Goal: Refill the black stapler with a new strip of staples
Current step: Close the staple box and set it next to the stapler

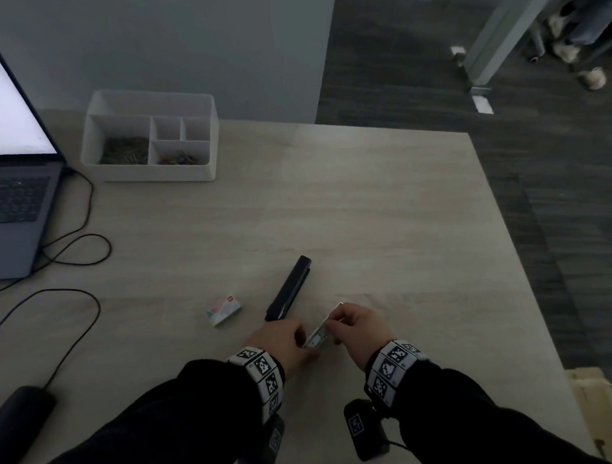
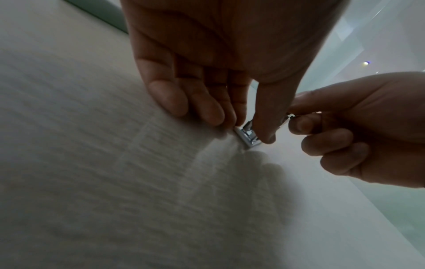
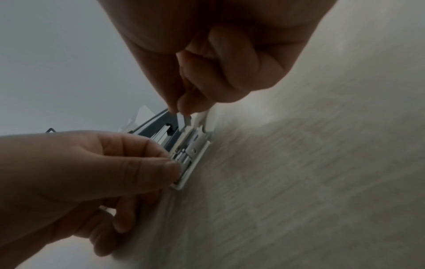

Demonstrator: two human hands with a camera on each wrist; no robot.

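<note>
A laptop, cut off by the left frame edge, stands open on the worktop, with black cables looping beside it. Behind these sits a white compartment organiser; its contents are too dim to identify. Nearer the centre lies a small staple box, and just to its right the black stapler lies with its near end hidden behind the left hand. The left hand pinches the near end of a metal staple tray that lies on the worktop between thumb and fingertips. The right hand pinches the tray's far end, fingers curled over it. In the right wrist view the tray's metal parts are visible, but whether it contains staples cannot be determined. Whether the tray is attached to the stapler cannot be determined.
</note>
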